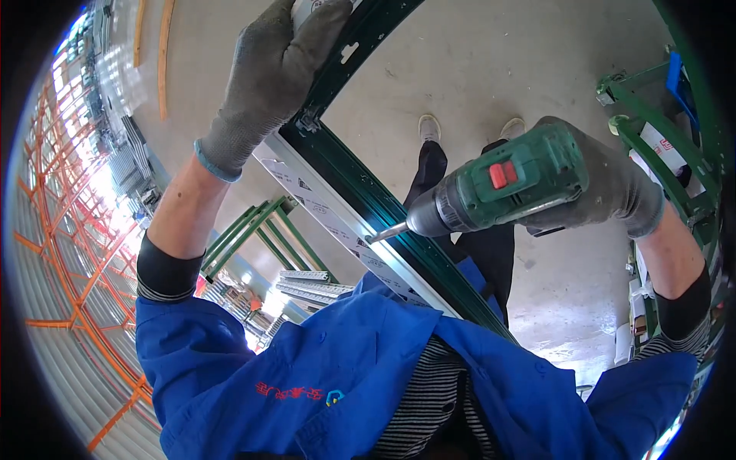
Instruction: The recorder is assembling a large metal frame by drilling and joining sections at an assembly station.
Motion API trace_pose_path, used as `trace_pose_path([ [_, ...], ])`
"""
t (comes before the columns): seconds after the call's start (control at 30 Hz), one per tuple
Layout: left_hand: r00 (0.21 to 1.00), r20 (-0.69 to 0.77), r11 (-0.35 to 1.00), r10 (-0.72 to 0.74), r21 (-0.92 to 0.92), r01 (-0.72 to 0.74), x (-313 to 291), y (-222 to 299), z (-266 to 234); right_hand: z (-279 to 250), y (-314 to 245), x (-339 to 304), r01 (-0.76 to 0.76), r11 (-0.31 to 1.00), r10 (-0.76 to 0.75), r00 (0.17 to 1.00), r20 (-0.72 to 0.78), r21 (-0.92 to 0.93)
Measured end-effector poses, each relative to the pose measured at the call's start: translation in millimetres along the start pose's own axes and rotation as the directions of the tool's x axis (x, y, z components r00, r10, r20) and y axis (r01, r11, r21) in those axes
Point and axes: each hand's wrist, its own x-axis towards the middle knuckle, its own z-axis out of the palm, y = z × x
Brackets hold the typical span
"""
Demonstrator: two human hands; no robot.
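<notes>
A dark green metal frame (366,184) runs diagonally across the middle, with a bright silver edge and a white printed film along its side. My gloved left hand (272,73) is closed around the frame's upper part, just above a corner joint. In my gloved right hand (613,180) is a green and black cordless drill (479,188) with a red switch, held level and pointing left. Its bit (389,232) reaches the silver edge, and the tip appears to touch it. The gloved fingers on the drill's handle are mostly hidden behind the tool.
At the right stands a green metal rack (663,149) with a blue part. Another green stand (249,238) is at lower left, near stacked metal profiles (310,285). Two wooden strips (165,61) lie on the floor at upper left; orange steel framework (77,307) lines the left side.
</notes>
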Motion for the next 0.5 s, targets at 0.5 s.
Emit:
trace_pose_path([
  [0.5,0.999,0.026,0.996,0.040,-0.077,-0.038,9,10,-2,-65,-39,-96,-0.214,0.973,0.209,0.976,-0.064,-0.085],
])
